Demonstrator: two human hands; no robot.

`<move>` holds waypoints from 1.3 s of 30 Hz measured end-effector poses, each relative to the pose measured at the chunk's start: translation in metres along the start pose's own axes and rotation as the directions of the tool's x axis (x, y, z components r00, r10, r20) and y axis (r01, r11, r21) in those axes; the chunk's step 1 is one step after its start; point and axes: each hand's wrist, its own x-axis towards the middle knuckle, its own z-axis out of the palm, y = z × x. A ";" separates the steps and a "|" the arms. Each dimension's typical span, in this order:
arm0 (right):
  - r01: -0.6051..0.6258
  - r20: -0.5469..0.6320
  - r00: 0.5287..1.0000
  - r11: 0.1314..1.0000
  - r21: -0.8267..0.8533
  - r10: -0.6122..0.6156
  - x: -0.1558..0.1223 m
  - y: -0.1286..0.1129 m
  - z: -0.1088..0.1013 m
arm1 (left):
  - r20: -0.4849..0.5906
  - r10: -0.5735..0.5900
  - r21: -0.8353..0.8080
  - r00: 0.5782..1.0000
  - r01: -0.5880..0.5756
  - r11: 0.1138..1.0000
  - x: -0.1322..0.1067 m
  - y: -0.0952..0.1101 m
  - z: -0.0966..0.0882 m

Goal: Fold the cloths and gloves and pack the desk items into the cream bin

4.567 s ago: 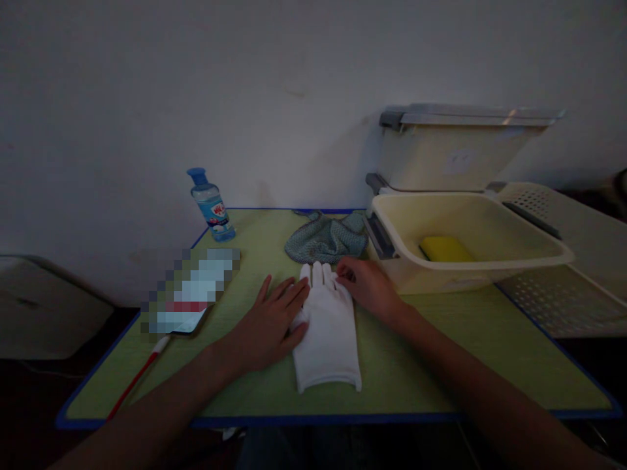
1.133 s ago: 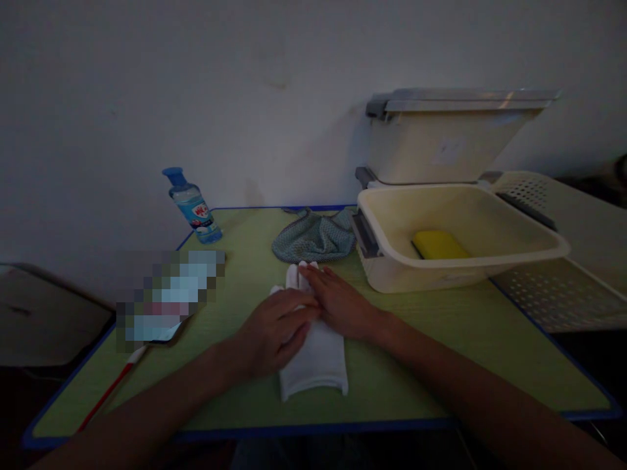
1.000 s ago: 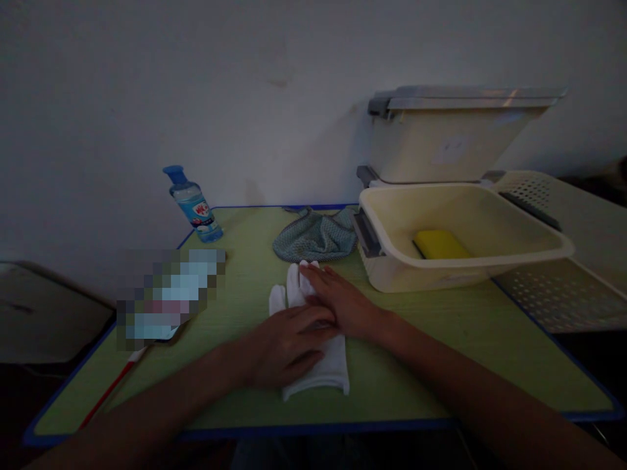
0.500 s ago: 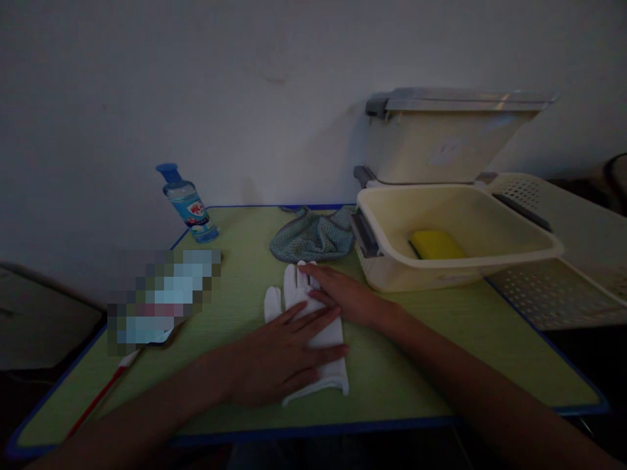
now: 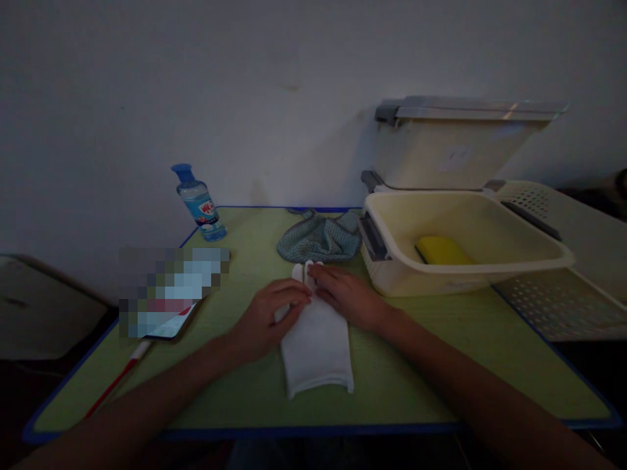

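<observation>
A white glove (image 5: 318,349) lies flat on the green table (image 5: 431,352), its fingers pointing away from me. My left hand (image 5: 264,318) is curled at the glove's left edge, with the fingertips pinching the fabric just below the glove's fingers. My right hand (image 5: 353,298) lies on the upper right part of the glove. Its fingers are stretched toward the glove's fingertips and almost touch my left hand. The glove's thumb is not visible.
A teal mesh cloth (image 5: 321,238) lies just behind the glove. A cream tub (image 5: 470,266) holding a yellow sponge (image 5: 443,250) stands at the right, its lid (image 5: 455,143) upright. A blue bottle (image 5: 200,203), a blurred-out item (image 5: 171,290) and a red-and-white cable (image 5: 115,385) are at the left.
My left hand, flat on the glove half a second ago, has moved up and curled at its left edge. The glove's thumb no longer shows. My right hand stayed near the glove's fingertips.
</observation>
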 end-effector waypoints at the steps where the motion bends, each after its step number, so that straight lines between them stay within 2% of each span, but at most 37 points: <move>1: 0.023 -0.024 0.999 0.999 -0.028 -0.024 0.000 -0.002 -0.001 | -0.079 -0.068 -0.034 0.995 0.065 0.997 0.002 -0.004 -0.002; 3: 0.077 -0.082 0.993 0.995 -0.070 -0.083 0.001 -0.008 -0.004 | -0.183 -0.191 -0.110 0.964 0.173 0.979 0.007 -0.010 -0.005; 6: 0.164 -0.111 0.978 0.982 -0.097 -0.175 -0.001 -0.019 -0.004 | -0.250 -0.342 -0.225 0.906 0.289 0.931 0.012 -0.017 -0.007; 9: 0.304 -0.001 0.952 0.945 -0.121 -0.306 -0.003 -0.030 -0.001 | -0.252 -0.445 -0.324 0.859 0.359 0.876 0.013 -0.020 -0.006; 13: 0.497 0.185 0.864 0.851 -0.167 -0.469 -0.004 -0.043 -0.001 | -0.246 -0.501 -0.407 0.829 0.381 0.830 0.014 -0.021 0.000; 16: 0.572 0.228 0.817 0.796 -0.197 -0.530 -0.004 -0.049 -0.003 | -0.233 -0.515 -0.440 0.825 0.383 0.812 0.015 -0.020 0.002; 21: 0.608 0.242 0.792 0.764 -0.216 -0.561 -0.003 -0.051 -0.002 | -0.232 -0.511 -0.442 0.827 0.378 0.813 0.015 -0.018 0.002; 31: 0.602 0.224 0.798 0.762 -0.239 -0.560 -0.003 -0.052 -0.003 | -0.220 -0.501 -0.422 0.837 0.381 0.823 0.015 -0.021 0.003; 36: 0.578 0.146 0.816 0.784 -0.226 -0.560 -0.003 -0.052 -0.004 | -0.210 -0.502 -0.423 0.839 0.385 0.820 0.014 -0.021 0.004; 39: 0.575 0.149 0.818 0.796 -0.188 -0.555 -0.002 -0.052 -0.001 | -0.211 -0.494 -0.414 0.843 0.380 0.827 0.014 -0.021 0.004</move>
